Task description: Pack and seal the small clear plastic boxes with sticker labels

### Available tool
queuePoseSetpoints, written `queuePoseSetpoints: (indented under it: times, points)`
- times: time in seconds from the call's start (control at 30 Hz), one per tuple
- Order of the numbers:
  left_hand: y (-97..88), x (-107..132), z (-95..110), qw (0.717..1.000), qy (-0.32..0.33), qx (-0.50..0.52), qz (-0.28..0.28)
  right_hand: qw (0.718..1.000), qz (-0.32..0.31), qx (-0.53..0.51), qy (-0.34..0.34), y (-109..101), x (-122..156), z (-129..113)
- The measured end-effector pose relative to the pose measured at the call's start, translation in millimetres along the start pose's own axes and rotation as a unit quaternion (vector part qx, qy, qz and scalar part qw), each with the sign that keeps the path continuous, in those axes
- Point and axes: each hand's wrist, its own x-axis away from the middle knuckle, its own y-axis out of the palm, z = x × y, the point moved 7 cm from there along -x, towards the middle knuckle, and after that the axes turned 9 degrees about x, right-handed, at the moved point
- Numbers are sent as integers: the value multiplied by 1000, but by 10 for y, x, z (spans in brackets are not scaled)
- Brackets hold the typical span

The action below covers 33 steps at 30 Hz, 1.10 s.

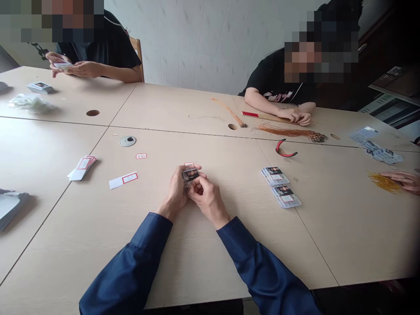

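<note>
Packet in left hand, contents hidden; bag holds pale pieces.

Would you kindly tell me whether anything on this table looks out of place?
One oddity: a red-bordered label lies alone on the tabletop, left of the left hand, whereas similar labels sit on white strips nearby. Nothing looks spilled or damaged.

On the table, I see the packet between left hand and right hand; from it, paper strip at nine o'clock, loose label at ten, larger wire bundle at two, packet stacks at three.
</note>
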Motion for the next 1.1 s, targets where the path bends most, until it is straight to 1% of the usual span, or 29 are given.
queuePoseSetpoints:
  times: [0.1,0.23,0.33,0.53,0.7,0.8,0.97,1.1]
  points:
    - [-9,-12,-3,1000,2,10,0,1000,-3,-10,5,-14,-7,16]
    - [-36,-44,1,1000,9,17,-15,998,-24,-48,27,-42,-4,40]
    - [-53,-56,-8,1000,2,16,-25,997,-29,-54,41,-62,13,43]
    - [-71,-40,-22,1000,-6,-8,-17,999,-1,-34,18,-44,51,0]
    - [-44,-12,-23,999,-9,-22,-28,999,-9,33,-19,0,65,-41]
    - [-14,2,-30,999,-17,-24,-34,998,-14,49,-34,8,66,-57]
    - [4,-9,-40,999,-23,-22,-36,998,-13,44,-31,-4,64,-67]
    - [-30,-36,-39,999,-19,-19,-23,999,-9,31,-17,-29,65,-73]
